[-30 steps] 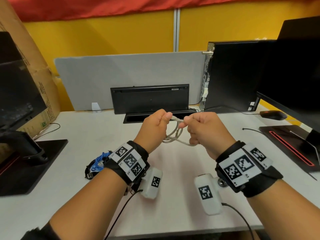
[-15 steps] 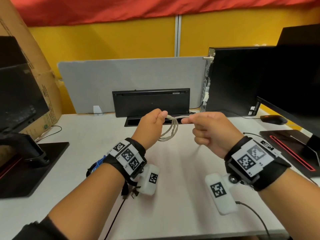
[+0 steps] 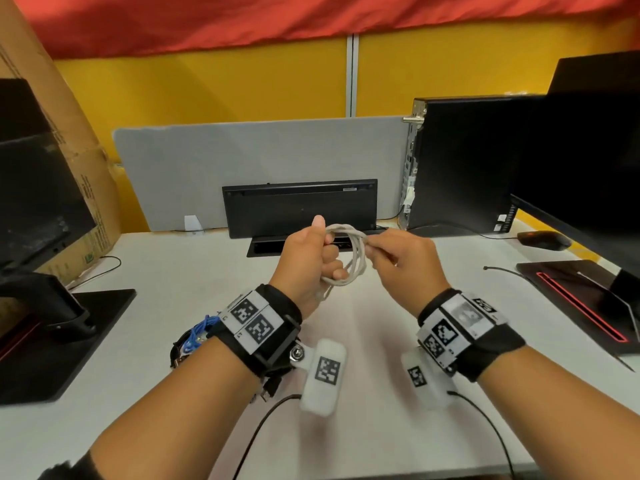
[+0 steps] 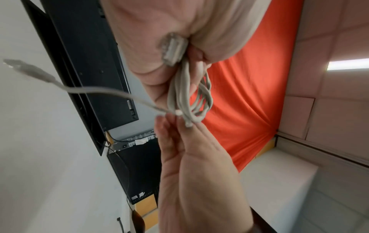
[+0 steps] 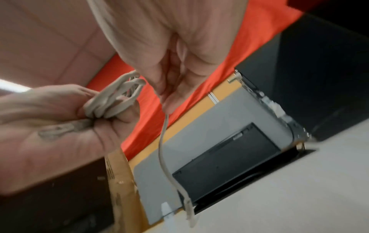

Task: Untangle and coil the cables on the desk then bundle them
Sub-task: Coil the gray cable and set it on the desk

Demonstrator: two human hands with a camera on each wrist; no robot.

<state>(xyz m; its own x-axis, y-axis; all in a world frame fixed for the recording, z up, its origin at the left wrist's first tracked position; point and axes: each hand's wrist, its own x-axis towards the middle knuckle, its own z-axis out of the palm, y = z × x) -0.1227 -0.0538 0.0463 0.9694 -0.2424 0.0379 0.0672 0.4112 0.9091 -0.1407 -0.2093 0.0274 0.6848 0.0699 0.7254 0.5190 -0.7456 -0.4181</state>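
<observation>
Coiling stage. The left hand (image 3: 310, 263) closes its grip around a small coil of pale grey cable (image 3: 349, 258), held above the tabletop (image 3: 381, 327) in front of a black keyboard (image 3: 299, 206) stood on edge. One connector (image 4: 172, 47) is tucked against the palm. The right hand (image 3: 398, 268) pinches the free tail (image 5: 165, 157) between thumb and fingertips just beside the coil; the tail ends in a second plug (image 4: 24, 67) that hangs loose.

Likely failure: the loops are round, smooth-jacketed and springy, so a slackened left grip would probably let them fan open. The dangling plug may swing and catch inside a loop as the tail is wrapped. A tail pulled too tight could kink the thin cord at the plug's strain relief.

A second bundle, with blue and black cables (image 3: 194, 337), lies on the tabletop behind the left wrist, partly hidden.
</observation>
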